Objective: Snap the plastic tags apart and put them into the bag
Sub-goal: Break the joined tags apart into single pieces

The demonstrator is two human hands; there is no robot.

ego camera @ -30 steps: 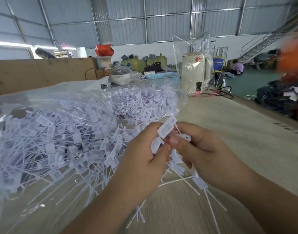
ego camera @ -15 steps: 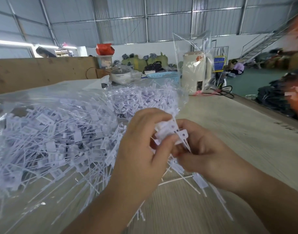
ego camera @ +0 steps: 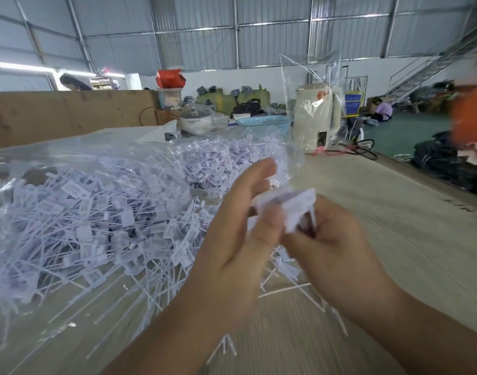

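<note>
A joined strip of white plastic tags [ego camera: 294, 209] is pinched between both hands above the table; it is blurred. My left hand [ego camera: 232, 244] grips its left end with the thumb, fingers partly spread. My right hand [ego camera: 332, 239] is closed on its lower right part, with thin tag tails hanging below. A large clear plastic bag [ego camera: 77, 155] lies on the left, its mouth toward my hands, holding a big heap of loose white tags [ego camera: 102, 223]. Some tags spill out onto the table near my left wrist.
The work surface is a pale wooden table [ego camera: 394, 239]. At its far end stand a cream appliance [ego camera: 317, 117] under a clear bag, a blue basket [ego camera: 264, 123] and a pot [ego camera: 195, 119]. Dark cables [ego camera: 359, 147] lie beside the appliance. A person sits far right.
Both hands have risen slightly and twisted the tag strip; my left fingers have spread open further while the thumb stays on the strip. The bag and heap have not moved.
</note>
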